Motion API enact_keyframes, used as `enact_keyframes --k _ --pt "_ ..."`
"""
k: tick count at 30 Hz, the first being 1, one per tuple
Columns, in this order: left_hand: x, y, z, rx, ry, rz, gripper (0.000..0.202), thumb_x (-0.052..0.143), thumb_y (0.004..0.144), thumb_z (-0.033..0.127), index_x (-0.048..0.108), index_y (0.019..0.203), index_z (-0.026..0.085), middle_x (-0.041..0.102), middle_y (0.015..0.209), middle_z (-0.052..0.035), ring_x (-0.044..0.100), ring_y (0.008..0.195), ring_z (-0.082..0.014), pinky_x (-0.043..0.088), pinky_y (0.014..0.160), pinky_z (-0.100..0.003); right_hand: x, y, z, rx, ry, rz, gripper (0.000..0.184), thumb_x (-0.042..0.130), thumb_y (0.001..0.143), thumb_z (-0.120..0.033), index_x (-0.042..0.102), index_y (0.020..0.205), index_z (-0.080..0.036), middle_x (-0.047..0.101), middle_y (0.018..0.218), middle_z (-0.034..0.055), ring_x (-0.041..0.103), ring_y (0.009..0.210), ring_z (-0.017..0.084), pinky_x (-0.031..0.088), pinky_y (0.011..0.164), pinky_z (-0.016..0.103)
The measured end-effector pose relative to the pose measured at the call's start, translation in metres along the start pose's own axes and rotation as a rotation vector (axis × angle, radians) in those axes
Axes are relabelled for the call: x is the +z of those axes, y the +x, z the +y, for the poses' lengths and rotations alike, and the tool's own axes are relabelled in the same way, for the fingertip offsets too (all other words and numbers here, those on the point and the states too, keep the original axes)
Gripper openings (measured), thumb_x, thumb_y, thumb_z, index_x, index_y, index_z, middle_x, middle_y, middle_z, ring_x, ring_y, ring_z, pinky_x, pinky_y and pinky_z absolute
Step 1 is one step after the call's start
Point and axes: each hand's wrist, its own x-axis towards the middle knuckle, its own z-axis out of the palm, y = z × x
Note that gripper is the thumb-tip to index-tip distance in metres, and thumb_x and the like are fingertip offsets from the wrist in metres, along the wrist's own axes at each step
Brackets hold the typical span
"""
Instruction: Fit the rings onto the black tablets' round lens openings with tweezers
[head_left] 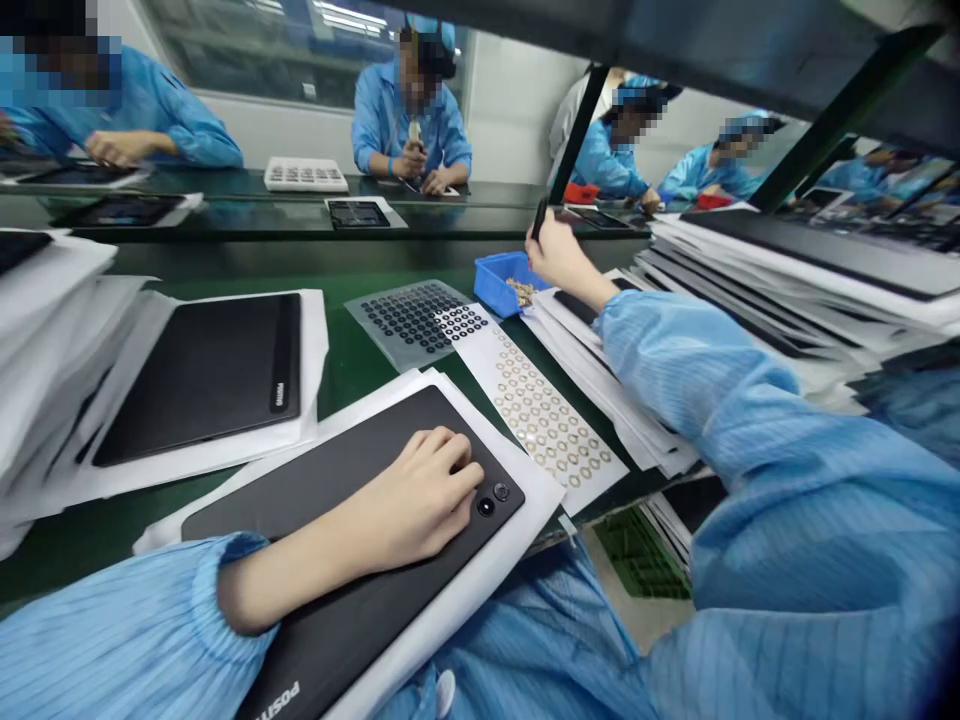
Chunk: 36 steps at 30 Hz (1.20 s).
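A black tablet (322,500) lies back side up on white foam sheeting (480,590) before me, its two camera rings at the right corner. My left hand (420,490) rests on it with curled fingers beside the cameras; whatever the fingertips may hold is hidden. Raised above a blue bin (495,280), my right hand (559,250) is closed around a slim black tool (538,218), its exact kind unclear. Between the hands lie a sheet of gold-coloured ring stickers (551,410) and a clear sheet of black rings (412,320).
A second tablet (210,370) lies on foam at the left, beside a foam stack (52,350). Tablets and foam are piled high (810,270) at the right. A shelf post (581,135) stands just beyond my right hand. Co-workers in blue sit across the bench (247,215).
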Motion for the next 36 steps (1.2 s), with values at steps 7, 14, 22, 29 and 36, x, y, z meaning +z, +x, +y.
enact_keyframes --k 7,14,22,29,36 --pt "0.002 0.000 0.002 -0.031 0.025 -0.010 0.014 0.044 0.089 0.013 0.058 0.090 0.013 0.054 0.092 -0.0086 0.048 0.088 -0.0212 0.044 0.079 -0.036 0.021 0.026 0.013 0.026 0.012 -0.119 0.017 0.037 0.091 -0.007 0.053 0.098 -0.003 0.068 0.084 0.0198 0.066 0.074 0.021 0.049 0.078 0.035" --pt "-0.009 0.005 -0.031 -0.237 -0.002 0.125 0.016 0.046 0.088 0.017 0.061 0.084 0.015 0.059 0.086 -0.0077 0.050 0.086 -0.0209 0.045 0.081 -0.035 0.054 -0.024 -0.051 -0.272 0.130 -0.394 0.007 0.057 0.079 -0.012 0.064 0.077 -0.012 0.070 0.082 0.0071 0.060 0.078 0.017 0.042 0.076 0.025" --pt "-0.021 -0.003 -0.123 -0.703 0.004 0.256 0.008 0.053 0.089 0.015 0.061 0.089 0.012 0.061 0.084 -0.0033 0.059 0.077 -0.0150 0.051 0.073 -0.032 0.102 -0.063 -0.094 -0.329 0.194 -0.551 0.019 0.059 0.081 -0.028 0.066 0.073 -0.012 0.066 0.071 0.0039 0.057 0.067 0.013 0.036 0.062 0.022" --pt "-0.011 -0.003 -0.130 -0.692 -0.077 0.199 0.012 0.056 0.092 0.020 0.063 0.098 0.013 0.063 0.098 -0.0046 0.061 0.091 -0.0166 0.052 0.082 -0.036 0.119 -0.069 -0.101 -0.262 0.140 -0.650 0.028 0.065 0.082 -0.038 0.063 0.075 -0.011 0.061 0.068 0.0019 0.058 0.066 0.014 0.044 0.063 0.025" --pt "-0.004 -0.007 -0.138 -0.731 -0.093 0.234 0.015 0.058 0.091 0.025 0.062 0.100 0.014 0.062 0.102 -0.0052 0.060 0.089 -0.0162 0.052 0.080 -0.036 0.120 -0.065 -0.091 -0.251 0.158 -0.770 0.026 0.057 0.092 -0.035 0.063 0.099 -0.011 0.065 0.095 0.0040 0.064 0.082 0.015 0.054 0.073 0.032"
